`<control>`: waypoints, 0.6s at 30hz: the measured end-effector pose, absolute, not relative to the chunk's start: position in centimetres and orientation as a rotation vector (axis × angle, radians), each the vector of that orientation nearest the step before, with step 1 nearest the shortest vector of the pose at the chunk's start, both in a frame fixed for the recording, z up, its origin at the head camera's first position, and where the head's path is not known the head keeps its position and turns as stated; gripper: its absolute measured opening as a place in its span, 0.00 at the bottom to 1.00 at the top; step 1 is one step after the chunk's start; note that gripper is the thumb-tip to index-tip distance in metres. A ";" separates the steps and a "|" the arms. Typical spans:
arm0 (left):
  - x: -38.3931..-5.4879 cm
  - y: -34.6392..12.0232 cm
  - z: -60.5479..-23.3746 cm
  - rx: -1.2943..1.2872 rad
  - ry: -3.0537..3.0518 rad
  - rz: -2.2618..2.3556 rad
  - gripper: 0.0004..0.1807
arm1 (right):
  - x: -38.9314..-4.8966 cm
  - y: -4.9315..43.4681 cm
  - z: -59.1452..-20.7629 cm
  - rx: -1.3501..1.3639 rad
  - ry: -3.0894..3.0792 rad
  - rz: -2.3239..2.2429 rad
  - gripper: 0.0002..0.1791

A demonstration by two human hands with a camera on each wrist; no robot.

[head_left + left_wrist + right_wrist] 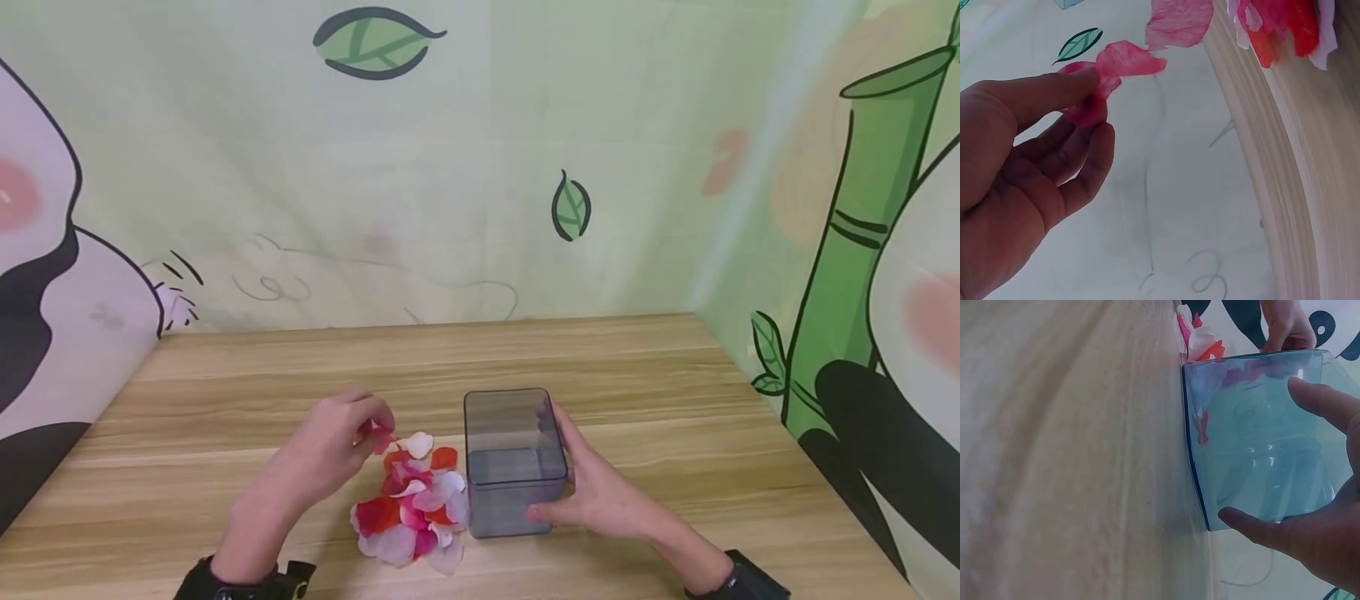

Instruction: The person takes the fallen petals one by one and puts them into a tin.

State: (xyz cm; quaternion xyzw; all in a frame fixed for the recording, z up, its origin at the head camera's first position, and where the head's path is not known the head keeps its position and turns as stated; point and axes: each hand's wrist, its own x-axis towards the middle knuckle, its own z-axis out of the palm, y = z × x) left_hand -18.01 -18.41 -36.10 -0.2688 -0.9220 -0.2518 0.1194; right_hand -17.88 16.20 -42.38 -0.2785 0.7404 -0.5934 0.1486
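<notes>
Petals, thin and cloth-like in pink, red, white and pale lilac (414, 510), lie in a loose heap on the light-brown, wood-grained surface (637, 367), toward its near side and a little left of centre. At the far left, a black-and-white cartoon animal with a pink cheek (112, 283) is printed on the pale green wall covering (480, 150). Next, the left hand (341, 442), with a black strap (247, 583) round its wrist, pinches a crumpled pink petal (1129, 59) between thumb and fingers, just above the far left edge of the heap. Behind it, thin grey looping lines (273, 287) run low along the wall covering, and a large green leaf outlined in black (375, 46) is printed higher up. Just right of the heap stands a clear, grey-tinted, rectangular plastic box (510, 508). The right hand (600, 492) grips its right side, thumb on the front wall and fingers on the far side; a black strap (738, 577) circles this wrist too. Beyond hangs a smaller printed leaf (572, 207), then a faded red mark (726, 161), perhaps lettering, though too blurred to read. Farthest right come a green bamboo stalk (862, 250) and a second cartoon animal (915, 358).
</notes>
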 end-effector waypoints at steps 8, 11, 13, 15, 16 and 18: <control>-18.3 -18.6 -36.7 -0.859 -2.717 -0.746 0.16 | -17.7 16.3 -42.3 -0.787 2.131 -1.703 0.75; -18.3 -18.5 -36.8 -0.862 -2.727 -0.730 0.14 | -17.7 16.3 -42.3 -0.792 2.154 -1.691 0.75; -18.3 -18.4 -36.7 -0.847 -2.739 -0.748 0.13 | -17.8 16.3 -42.4 -0.797 2.169 -1.683 0.75; -18.2 -18.1 -36.7 -0.832 -2.738 -0.775 0.13 | -17.8 16.3 -42.4 -0.801 2.174 -1.682 0.75; -18.2 -18.0 -36.6 -0.821 -2.735 -0.792 0.13 | -17.8 16.3 -42.4 -0.800 2.175 -1.681 0.75; -18.1 -17.6 -36.5 -0.805 -2.716 -0.823 0.14 | -17.9 16.3 -42.4 -0.797 2.174 -1.681 0.75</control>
